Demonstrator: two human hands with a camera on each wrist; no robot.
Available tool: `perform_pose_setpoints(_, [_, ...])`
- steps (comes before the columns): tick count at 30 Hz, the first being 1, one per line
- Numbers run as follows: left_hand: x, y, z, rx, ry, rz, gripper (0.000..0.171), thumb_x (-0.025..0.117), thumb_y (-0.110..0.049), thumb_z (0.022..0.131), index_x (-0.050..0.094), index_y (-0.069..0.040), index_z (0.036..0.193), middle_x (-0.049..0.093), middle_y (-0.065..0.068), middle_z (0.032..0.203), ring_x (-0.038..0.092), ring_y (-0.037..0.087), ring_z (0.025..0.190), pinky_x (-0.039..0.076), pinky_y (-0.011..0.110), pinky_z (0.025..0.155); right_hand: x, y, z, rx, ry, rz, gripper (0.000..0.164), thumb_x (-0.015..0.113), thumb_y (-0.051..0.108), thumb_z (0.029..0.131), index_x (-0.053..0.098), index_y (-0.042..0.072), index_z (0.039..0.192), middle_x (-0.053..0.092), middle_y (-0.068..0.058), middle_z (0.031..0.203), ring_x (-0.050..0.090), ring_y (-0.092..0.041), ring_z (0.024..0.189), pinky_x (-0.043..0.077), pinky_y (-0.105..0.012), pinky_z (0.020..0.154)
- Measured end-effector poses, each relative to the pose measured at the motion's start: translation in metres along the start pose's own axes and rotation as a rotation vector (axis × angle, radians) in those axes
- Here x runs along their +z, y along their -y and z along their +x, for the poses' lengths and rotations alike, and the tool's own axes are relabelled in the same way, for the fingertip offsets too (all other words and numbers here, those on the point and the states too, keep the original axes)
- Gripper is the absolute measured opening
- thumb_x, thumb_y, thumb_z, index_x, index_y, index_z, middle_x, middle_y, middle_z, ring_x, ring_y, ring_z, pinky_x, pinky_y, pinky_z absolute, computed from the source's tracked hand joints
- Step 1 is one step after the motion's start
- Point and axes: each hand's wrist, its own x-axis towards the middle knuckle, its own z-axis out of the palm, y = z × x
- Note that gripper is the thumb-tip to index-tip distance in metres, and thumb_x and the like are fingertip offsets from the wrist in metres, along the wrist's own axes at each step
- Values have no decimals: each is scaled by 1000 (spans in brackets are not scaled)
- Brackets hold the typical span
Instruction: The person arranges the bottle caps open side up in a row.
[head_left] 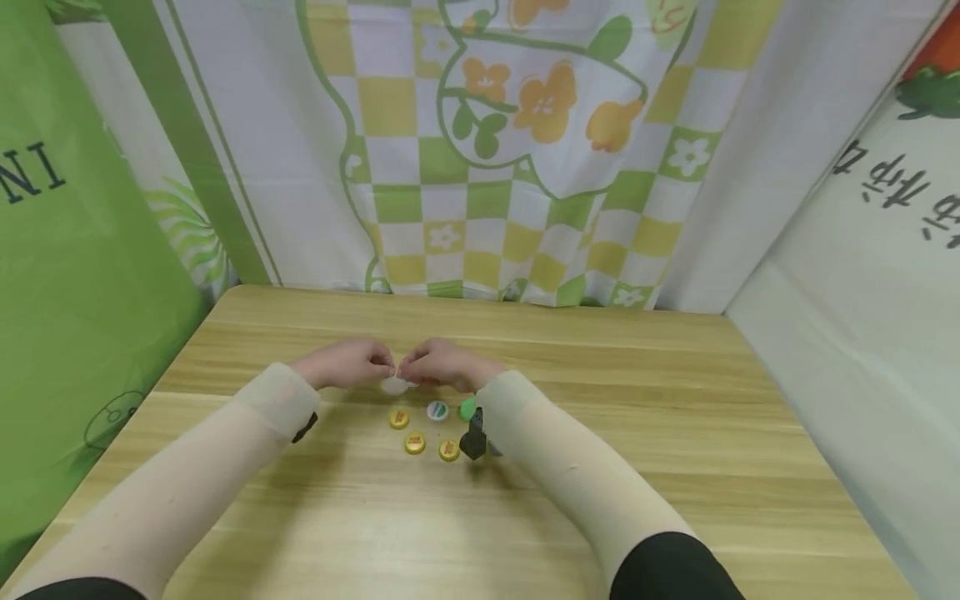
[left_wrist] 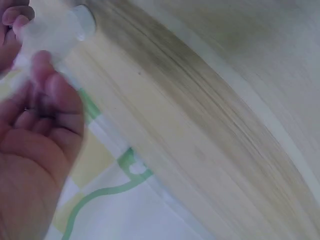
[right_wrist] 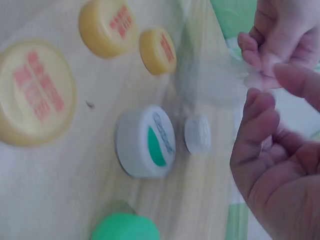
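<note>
Over the far middle of the table, my left hand and right hand meet fingertip to fingertip. Between them they pinch a thin, see-through plastic film, blurred and bag-like, which hangs over the tabletop. In the left wrist view the left hand's thumb and fingers are bent at the film's edge. Below the film lies a small whitish cap. Nearer me are a white bottle cap with a green mark, a green cap and three yellow caps with red print.
The wooden table ends at a patterned curtain behind the hands. A green cloth hangs on the left and a white one on the right. A black wrist device on the right arm hangs close beside the caps.
</note>
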Motion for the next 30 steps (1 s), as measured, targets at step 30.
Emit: perform_pose_setpoints(30, [14,10,-33,-332,246,-374,17,51,-9,101,58,5,106,65,15,84,64,18,65,57,28,59,69,15,-8,-74,89,-790,25,75,23,92,72,6,110,68,2,89,59,-10,74,51,-24,68])
